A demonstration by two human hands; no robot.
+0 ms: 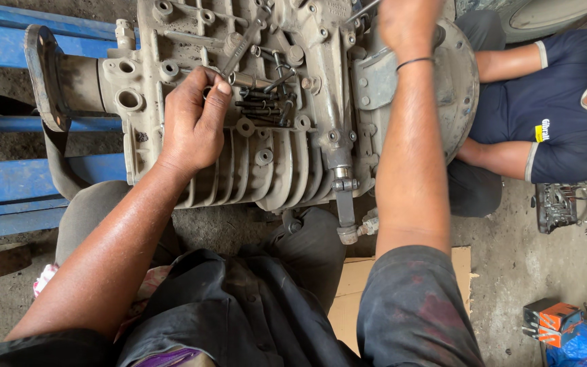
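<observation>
The left hand (195, 122) rests on a big grey metal engine block (253, 102) in the middle. Its fingers are closed around the end of a metal wrench (242, 44), which points up and away to the far side. A heap of dark bolts (266, 109) lies just right of that hand. The right hand (405, 24) is on the far right part of the block; you cannot tell if it grips anything. Another person in a blue shirt (558, 115) sits at the right. Blue bars (8, 183) lie at the left.
</observation>
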